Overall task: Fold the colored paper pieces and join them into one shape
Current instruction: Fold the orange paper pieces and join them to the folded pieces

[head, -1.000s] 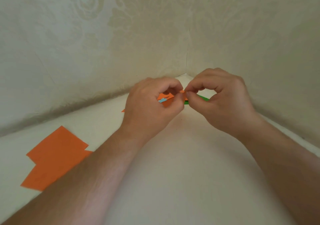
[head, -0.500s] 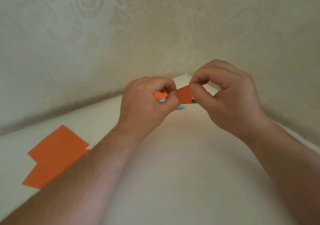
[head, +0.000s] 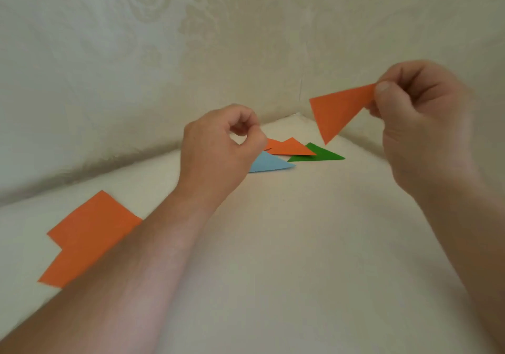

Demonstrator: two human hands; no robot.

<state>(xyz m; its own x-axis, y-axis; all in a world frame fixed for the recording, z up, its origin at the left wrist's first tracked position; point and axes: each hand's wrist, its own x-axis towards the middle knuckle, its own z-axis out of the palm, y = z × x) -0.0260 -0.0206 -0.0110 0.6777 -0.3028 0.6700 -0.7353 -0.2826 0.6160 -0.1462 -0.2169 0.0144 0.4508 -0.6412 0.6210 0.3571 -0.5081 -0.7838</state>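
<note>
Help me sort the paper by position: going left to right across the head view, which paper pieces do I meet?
flat orange sheets → blue triangle → orange triangle on the surface → green triangle → orange triangle pinched by the right hand.

Cream surface (head: 287, 258) in a wall corner, with paper pieces lying on it.
Flat orange sheets (head: 90, 236) lie partly under the left forearm, well behind the left hand (head: 218, 151). Beyond that hand lie a blue triangle (head: 269, 164), an orange folded triangle (head: 291, 147) and a green triangle (head: 318, 153), the orange overlapping the green, all below and left of the right hand (head: 418, 124).
</note>
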